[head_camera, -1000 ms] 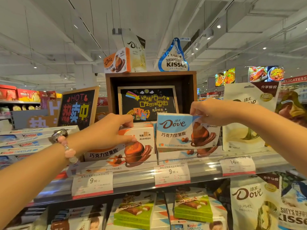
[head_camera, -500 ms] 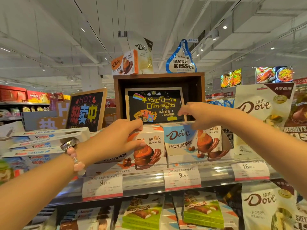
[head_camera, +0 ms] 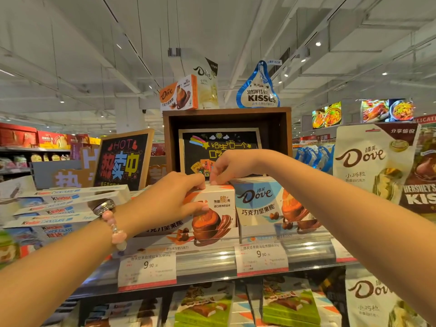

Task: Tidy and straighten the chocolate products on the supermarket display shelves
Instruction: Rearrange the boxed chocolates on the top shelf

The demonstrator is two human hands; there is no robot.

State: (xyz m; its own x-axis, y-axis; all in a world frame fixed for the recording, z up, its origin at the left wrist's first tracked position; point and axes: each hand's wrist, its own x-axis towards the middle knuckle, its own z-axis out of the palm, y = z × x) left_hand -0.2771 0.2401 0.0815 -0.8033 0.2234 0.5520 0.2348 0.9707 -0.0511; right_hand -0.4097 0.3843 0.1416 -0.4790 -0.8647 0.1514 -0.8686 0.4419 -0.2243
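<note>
Left hand grips orange Dove box on shelf, fingers curled over top; right hand pinches rear edge. Better to square against blue Dove box, face forward.

You've got two hands up there, left hand and right hand, both on the one orange Dove box. Next to it, one blue Dove box standing up front. Two price tags readable at 9.90: left price tag and right price tag. Two chalkboard signs: the HOT sign and the boxed sign. On top, one small Dove box and one Kisses bag. Kinder boxes look like four or so, too blurry to be sure.
</note>
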